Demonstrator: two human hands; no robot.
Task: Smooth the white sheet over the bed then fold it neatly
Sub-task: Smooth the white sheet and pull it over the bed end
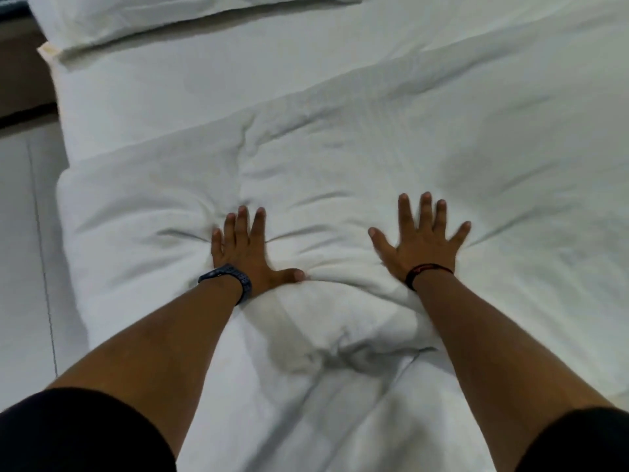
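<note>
The white sheet (pixel 340 158) lies spread over the bed (pixel 211 73), thick and creased, its far edge running diagonally from middle left to upper right. My left hand (pixel 243 248) presses flat on it with fingers spread, a dark blue band on the wrist. My right hand (pixel 420 240) also lies palm down with fingers apart, a red and black band on its wrist. Wrinkles fan out from both palms. A bunched ridge of sheet (pixel 340 349) sits between my forearms.
A white pillow (pixel 143 15) lies at the head of the bed, top left. The bed's left edge drops to a pale tiled floor (pixel 20 233). A dark brown strip (pixel 23 80) runs beside the bed at upper left.
</note>
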